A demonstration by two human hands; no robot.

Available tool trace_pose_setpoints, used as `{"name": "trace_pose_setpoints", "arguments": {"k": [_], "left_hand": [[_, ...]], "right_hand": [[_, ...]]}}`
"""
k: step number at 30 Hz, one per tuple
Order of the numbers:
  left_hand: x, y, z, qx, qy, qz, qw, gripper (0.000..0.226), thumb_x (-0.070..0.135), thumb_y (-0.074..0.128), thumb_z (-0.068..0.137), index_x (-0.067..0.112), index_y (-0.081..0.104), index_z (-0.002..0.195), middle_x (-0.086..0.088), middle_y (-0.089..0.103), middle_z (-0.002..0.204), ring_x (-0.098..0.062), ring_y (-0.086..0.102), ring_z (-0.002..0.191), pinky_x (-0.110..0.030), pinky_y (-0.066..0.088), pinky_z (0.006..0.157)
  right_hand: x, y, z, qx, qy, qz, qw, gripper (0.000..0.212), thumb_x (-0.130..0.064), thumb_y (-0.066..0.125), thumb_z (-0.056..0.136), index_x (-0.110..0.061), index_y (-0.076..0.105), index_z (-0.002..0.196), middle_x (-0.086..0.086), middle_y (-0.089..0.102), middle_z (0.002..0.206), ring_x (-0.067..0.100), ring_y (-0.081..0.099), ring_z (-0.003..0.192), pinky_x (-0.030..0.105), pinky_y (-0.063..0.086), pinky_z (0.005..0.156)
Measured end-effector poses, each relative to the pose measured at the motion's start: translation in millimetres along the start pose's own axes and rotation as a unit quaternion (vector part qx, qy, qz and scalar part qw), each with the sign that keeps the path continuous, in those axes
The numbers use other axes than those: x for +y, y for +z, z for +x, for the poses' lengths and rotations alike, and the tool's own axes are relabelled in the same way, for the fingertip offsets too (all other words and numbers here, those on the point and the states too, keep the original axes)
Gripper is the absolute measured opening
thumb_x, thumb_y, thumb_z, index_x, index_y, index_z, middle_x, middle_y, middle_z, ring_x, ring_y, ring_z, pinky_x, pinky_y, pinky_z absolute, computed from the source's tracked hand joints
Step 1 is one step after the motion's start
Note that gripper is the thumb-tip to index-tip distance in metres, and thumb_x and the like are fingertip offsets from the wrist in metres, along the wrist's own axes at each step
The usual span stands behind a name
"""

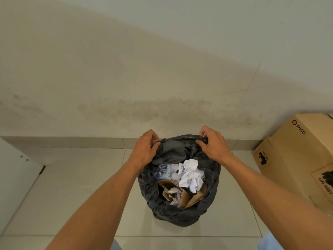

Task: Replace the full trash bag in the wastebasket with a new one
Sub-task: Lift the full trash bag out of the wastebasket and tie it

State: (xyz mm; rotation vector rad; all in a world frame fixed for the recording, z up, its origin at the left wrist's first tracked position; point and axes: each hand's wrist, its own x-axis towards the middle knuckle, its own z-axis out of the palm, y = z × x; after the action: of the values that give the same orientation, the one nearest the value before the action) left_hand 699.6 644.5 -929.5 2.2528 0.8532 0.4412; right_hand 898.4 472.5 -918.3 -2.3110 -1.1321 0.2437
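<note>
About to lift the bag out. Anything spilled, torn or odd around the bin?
Nothing spilled: the crumpled paper and cardboard scraps sit inside the black trash bag, and the floor tiles show no litter. No tear visible. Only oddity: blotchy stains low on the wall.

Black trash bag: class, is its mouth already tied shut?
No, the black trash bag gapes open, showing crumpled paper and cardboard inside.

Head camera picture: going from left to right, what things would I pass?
white flat panel → left hand → black plastic trash bag holding crumpled paper and cardboard → right hand → brown cardboard box
</note>
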Motion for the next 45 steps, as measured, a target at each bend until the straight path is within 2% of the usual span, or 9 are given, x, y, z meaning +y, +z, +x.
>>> {"name": "trace_pose_setpoints", "arguments": {"k": [4, 8, 18, 24, 28, 32, 36, 40, 45], "left_hand": [[0.7, -8.4, 7.4, -0.104, -0.069, 0.035, 0.992, 0.044, 0.022, 0.069, 0.089, 0.022, 0.052, 0.13, -0.006, 0.05, 0.121, -0.018, 0.059, 0.085, -0.027, 0.049, 0.083], [3.3, -15.3, 11.4, -0.214, -0.094, 0.073, 0.97, 0.06, 0.022, 0.063, 0.094, 0.017, 0.038, 0.149, -0.009, 0.053, 0.142, -0.027, 0.052, 0.128, -0.034, 0.038, 0.108], [1.0, -7.1, 6.3, -0.113, -0.083, 0.087, 0.986, 0.028, 0.015, 0.075, 0.082, 0.013, 0.074, 0.11, -0.01, 0.072, 0.102, -0.02, 0.064, 0.087, -0.028, 0.052, 0.08], [4.5, -10.7, 0.1, -0.039, -0.036, 0.136, 0.989, 0.015, 0.021, 0.072, 0.084, 0.019, 0.076, 0.098, -0.006, 0.073, 0.098, -0.024, 0.066, 0.089, -0.035, 0.055, 0.08], [3.2, -18.5, -3.8, 0.033, -0.035, 0.136, 0.99, 0.016, 0.033, 0.074, 0.082, 0.018, 0.074, 0.089, -0.005, 0.071, 0.088, -0.024, 0.065, 0.082, -0.035, 0.054, 0.073], [3.3, -27.6, -13.6, -0.016, -0.041, 0.113, 0.993, 0.027, 0.039, 0.073, 0.079, 0.021, 0.072, 0.098, -0.002, 0.071, 0.088, -0.021, 0.066, 0.083, -0.032, 0.054, 0.073], [-4.0, -42.6, -24.9, -0.179, -0.084, 0.069, 0.978, 0.055, 0.034, 0.076, 0.077, 0.023, 0.055, 0.126, 0.001, 0.066, 0.093, -0.015, 0.064, 0.082, -0.028, 0.053, 0.076], [-20.2, -47.1, -33.8, -0.242, -0.091, 0.084, 0.962, 0.062, 0.031, 0.082, 0.074, 0.024, 0.054, 0.13, 0.002, 0.062, 0.098, -0.014, 0.061, 0.081, -0.023, 0.047, 0.072], [-16.4, -37.5, -26.3, -0.154, -0.055, 0.103, 0.981, 0.031, 0.017, 0.078, 0.077, 0.011, 0.068, 0.105, -0.01, 0.071, 0.1, -0.027, 0.066, 0.094, -0.032, 0.052, 0.077]], "right_hand": [[-1.2, -9.0, 2.9, -0.091, 0.038, 0.04, 0.994, 0.038, -0.032, 0.079, 0.086, -0.023, 0.061, 0.117, -0.002, 0.067, 0.105, 0.02, 0.064, 0.096, 0.033, 0.053, 0.087], [-7.4, -10.6, 3.6, -0.163, 0.048, 0.016, 0.985, 0.01, -0.022, 0.076, 0.088, -0.019, 0.067, 0.091, 0.003, 0.068, 0.088, 0.022, 0.065, 0.086, 0.026, 0.046, 0.071], [-6.2, 1.5, -1.0, -0.096, 0.003, -0.033, 0.995, 0.017, -0.013, 0.072, 0.088, -0.024, 0.058, 0.09, 0.003, 0.059, 0.096, 0.025, 0.057, 0.088, 0.036, 0.047, 0.074], [-10.1, -3.7, -4.8, -0.064, -0.01, -0.098, 0.993, 0.02, -0.011, 0.064, 0.089, -0.023, 0.05, 0.099, 0.002, 0.065, 0.093, 0.028, 0.056, 0.08, 0.034, 0.039, 0.066], [-11.0, -11.0, -5.5, -0.061, 0.014, -0.094, 0.994, 0.03, -0.032, 0.071, 0.088, -0.023, 0.049, 0.105, 0.003, 0.065, 0.092, 0.03, 0.061, 0.085, 0.036, 0.045, 0.068], [-8.6, -21.3, -13.7, -0.201, 0.07, -0.013, 0.977, 0.052, -0.061, 0.075, 0.08, -0.028, 0.055, 0.115, -0.006, 0.063, 0.102, 0.019, 0.062, 0.094, 0.034, 0.051, 0.08], [9.6, -26.2, -29.9, -0.3, 0.096, -0.006, 0.949, 0.081, -0.057, 0.085, 0.069, -0.032, 0.048, 0.137, -0.007, 0.057, 0.124, 0.02, 0.058, 0.112, 0.034, 0.047, 0.098], [20.6, -23.2, -38.9, -0.282, 0.068, -0.016, 0.957, 0.079, -0.045, 0.085, 0.07, -0.031, 0.049, 0.139, -0.002, 0.061, 0.131, 0.023, 0.06, 0.118, 0.04, 0.05, 0.102], [14.9, -11.1, -31.1, -0.207, 0.054, -0.023, 0.977, 0.056, -0.022, 0.079, 0.081, -0.021, 0.057, 0.133, 0.006, 0.066, 0.127, 0.029, 0.063, 0.116, 0.041, 0.052, 0.097]]}}
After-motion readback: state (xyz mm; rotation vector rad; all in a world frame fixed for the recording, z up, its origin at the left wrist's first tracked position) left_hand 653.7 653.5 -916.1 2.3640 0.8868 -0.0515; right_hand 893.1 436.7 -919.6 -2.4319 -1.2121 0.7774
